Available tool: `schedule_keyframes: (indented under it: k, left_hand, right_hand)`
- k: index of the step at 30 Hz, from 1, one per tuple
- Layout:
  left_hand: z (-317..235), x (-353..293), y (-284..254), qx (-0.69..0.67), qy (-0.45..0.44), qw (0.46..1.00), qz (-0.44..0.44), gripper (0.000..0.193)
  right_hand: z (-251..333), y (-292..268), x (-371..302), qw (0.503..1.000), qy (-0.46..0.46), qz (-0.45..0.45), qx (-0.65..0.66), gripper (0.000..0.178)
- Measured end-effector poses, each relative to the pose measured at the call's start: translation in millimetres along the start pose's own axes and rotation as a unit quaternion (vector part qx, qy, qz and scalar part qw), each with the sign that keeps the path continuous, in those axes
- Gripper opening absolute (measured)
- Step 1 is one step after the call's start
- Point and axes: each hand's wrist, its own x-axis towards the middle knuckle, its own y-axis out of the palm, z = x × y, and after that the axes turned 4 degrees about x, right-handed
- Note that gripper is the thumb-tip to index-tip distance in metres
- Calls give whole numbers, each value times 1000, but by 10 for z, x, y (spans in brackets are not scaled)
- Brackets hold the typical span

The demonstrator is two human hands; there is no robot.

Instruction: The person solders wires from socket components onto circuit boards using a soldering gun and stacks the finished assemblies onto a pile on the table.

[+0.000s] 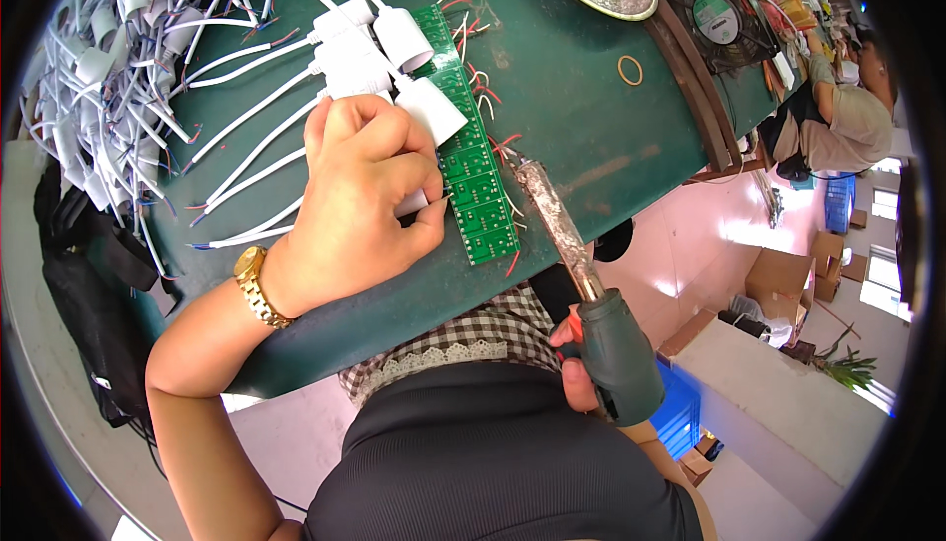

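Left hand [360,191] pinches a light, rigid white socket [414,201] against the thin, probably fragile green circuit strip [473,171]; right hand [576,373] grips the soldering iron [591,304] by its handle.

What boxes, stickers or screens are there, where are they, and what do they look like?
Fan label: round green and white sticker in the middle of the black square fan, top right of the table.
Cardboard boxes: brown, open, on the floor at right.
Blue crate: on the floor further right.
No screens show.
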Motion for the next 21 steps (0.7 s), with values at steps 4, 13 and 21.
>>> schedule_keyframes:
  k: [4, 13, 21]
  left_hand:
    - [12, 3, 5, -5, 5, 1000, -6, 21]
    - [26, -58, -36, 62, 30, 998, 3, 24]
    - [-21, -124, 147, 127, 83, 988, -39, 17]
  right_hand:
    - [60, -9, 173, 961, -216, 96, -141, 24]
    - [-235, 20, 285, 940, -294, 173, -3, 52]
    - [-300, 48, 236, 957, -265, 113, 41, 42]
